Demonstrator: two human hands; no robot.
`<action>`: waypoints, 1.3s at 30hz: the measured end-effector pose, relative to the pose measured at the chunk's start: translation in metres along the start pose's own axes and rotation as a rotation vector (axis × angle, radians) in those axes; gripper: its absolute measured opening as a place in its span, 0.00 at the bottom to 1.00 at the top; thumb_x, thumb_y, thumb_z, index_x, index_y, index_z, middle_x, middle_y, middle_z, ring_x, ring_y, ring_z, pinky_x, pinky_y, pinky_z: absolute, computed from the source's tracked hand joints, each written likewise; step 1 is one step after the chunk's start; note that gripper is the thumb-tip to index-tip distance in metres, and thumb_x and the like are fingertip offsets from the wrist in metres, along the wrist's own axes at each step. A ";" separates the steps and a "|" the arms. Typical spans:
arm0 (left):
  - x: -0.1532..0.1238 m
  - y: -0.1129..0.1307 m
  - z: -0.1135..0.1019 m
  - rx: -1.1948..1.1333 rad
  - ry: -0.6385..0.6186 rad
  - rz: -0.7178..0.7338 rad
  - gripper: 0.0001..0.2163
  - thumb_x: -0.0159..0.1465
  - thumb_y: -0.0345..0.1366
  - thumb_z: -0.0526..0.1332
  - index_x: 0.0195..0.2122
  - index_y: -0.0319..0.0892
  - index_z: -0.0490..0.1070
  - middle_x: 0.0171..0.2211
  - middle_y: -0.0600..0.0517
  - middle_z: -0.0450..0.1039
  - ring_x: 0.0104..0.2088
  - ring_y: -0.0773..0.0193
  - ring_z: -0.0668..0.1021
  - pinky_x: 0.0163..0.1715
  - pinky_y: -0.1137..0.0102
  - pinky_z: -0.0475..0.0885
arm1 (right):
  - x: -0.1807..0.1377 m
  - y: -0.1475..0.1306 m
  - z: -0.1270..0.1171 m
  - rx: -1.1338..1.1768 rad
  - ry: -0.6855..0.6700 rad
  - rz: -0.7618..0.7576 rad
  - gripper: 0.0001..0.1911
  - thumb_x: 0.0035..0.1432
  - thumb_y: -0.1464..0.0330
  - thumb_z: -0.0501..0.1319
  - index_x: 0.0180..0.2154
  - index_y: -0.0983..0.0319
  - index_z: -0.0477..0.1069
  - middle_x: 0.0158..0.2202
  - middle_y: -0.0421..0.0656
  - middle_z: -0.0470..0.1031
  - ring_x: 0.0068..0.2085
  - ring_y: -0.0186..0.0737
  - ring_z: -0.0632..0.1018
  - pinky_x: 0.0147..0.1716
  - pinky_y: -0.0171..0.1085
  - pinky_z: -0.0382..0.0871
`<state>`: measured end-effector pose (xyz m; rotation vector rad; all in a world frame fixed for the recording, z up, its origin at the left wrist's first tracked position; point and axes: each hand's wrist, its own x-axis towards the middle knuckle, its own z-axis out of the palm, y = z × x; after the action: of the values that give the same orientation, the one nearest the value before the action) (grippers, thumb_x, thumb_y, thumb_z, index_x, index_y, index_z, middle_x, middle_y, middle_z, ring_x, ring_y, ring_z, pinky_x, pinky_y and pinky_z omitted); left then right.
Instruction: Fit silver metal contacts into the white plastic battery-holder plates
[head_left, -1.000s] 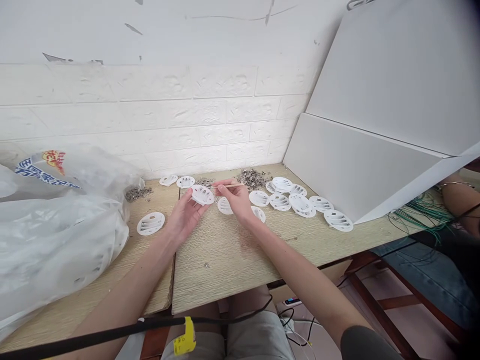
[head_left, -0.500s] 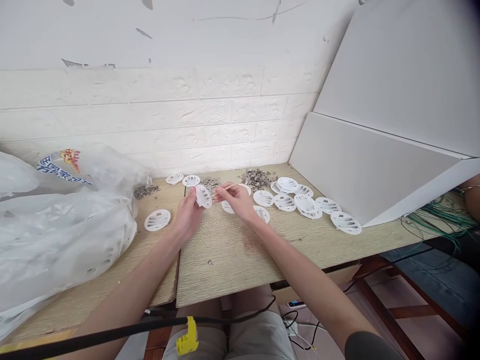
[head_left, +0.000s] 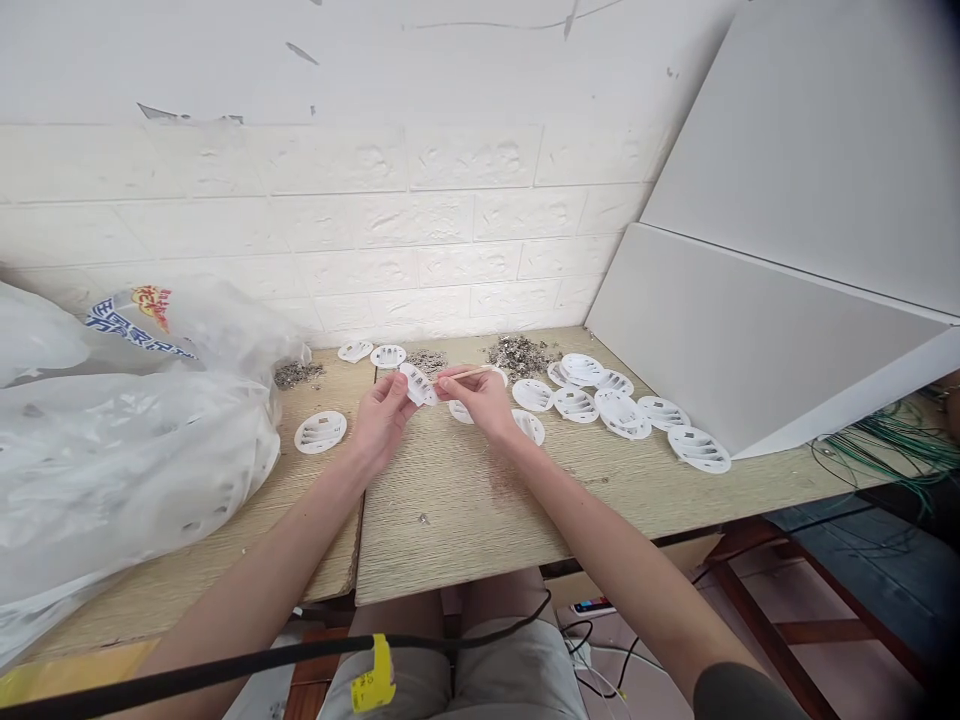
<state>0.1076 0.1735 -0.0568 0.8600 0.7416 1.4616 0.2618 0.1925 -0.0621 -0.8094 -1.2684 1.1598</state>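
My left hand grips a round white plastic disc with slots by its edge, tilted up off the table. Closed around a thin pale stick is my right hand, its fingertips right beside the disc. Whether the stick's tip touches the disc is too small to tell. Under and beside the right hand lie more white discs. Behind the hands are a small heap of metal pieces and a larger dark metal heap. One single disc lies left of my left hand.
A big translucent plastic bag fills the left of the wooden table. Large white panels lean at the right, near green wires. A black cable with a yellow tag crosses in front of my lap. The brick-patterned wall stands behind.
The view has shifted slightly. The held disc is now tilted differently, and the pale stick shows more clearly above my right hand. Both hands keep their hold.
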 end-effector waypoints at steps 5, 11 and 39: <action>0.000 -0.002 -0.001 -0.005 -0.006 0.001 0.19 0.49 0.46 0.73 0.35 0.37 0.76 0.40 0.45 0.79 0.43 0.60 0.79 0.49 0.66 0.74 | -0.003 0.002 0.000 -0.117 0.029 -0.081 0.14 0.49 0.60 0.69 0.33 0.64 0.79 0.32 0.47 0.81 0.35 0.43 0.81 0.37 0.40 0.76; 0.000 0.002 -0.001 -0.021 -0.020 -0.030 0.16 0.50 0.42 0.73 0.35 0.37 0.76 0.38 0.48 0.79 0.40 0.63 0.80 0.48 0.66 0.75 | -0.007 -0.001 0.003 -0.283 0.057 -0.209 0.11 0.53 0.61 0.66 0.33 0.62 0.79 0.36 0.47 0.81 0.36 0.42 0.81 0.38 0.40 0.76; -0.004 0.005 0.007 -0.098 -0.074 0.000 0.17 0.49 0.42 0.74 0.34 0.39 0.73 0.38 0.49 0.78 0.42 0.63 0.79 0.51 0.67 0.74 | -0.010 -0.009 0.006 -0.264 0.071 -0.292 0.09 0.55 0.62 0.65 0.32 0.61 0.78 0.35 0.44 0.81 0.36 0.40 0.80 0.37 0.38 0.76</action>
<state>0.1108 0.1688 -0.0493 0.8344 0.6102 1.4468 0.2590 0.1798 -0.0557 -0.8166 -1.4439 0.7347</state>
